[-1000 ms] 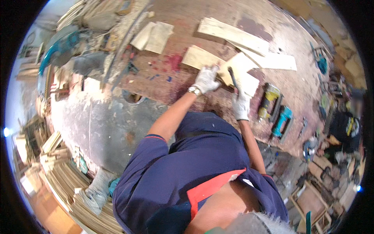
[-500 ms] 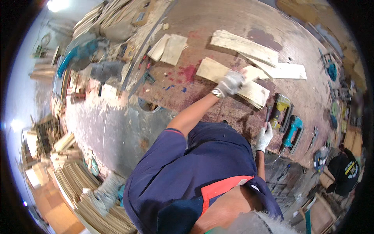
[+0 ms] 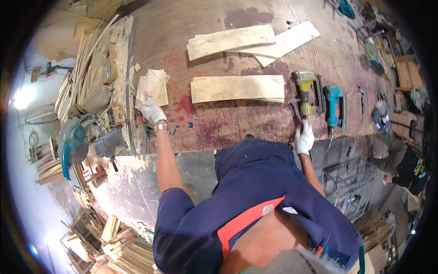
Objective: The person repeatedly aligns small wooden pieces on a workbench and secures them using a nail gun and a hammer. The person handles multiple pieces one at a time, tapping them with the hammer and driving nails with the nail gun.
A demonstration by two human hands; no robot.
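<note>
My left hand (image 3: 153,111), in a pale work glove, reaches out to a small pile of short wooden boards (image 3: 157,86) at the left of the workbench. Its fingers are closed on the near edge of one short board. Low at the right, my gloved right hand (image 3: 304,139) is closed around the end of a slim dark tool that looks like a hammer (image 3: 296,109). Just beside that tool lies a yellow and black nail gun (image 3: 303,91). Between my hands rests a neat stack of long wooden boards (image 3: 237,88).
More long boards (image 3: 232,41) lie crossed farther back on the workbench (image 3: 178,27). A teal nail gun (image 3: 334,105) is right of the yellow one. A teal power saw (image 3: 73,141) stands at the left. Another person (image 3: 406,169) is at the far right.
My left hand has left the middle stack and moved left to the short boards. The middle boards now lie aligned. My view has turned; my right hand stays by the yellow nail gun.
</note>
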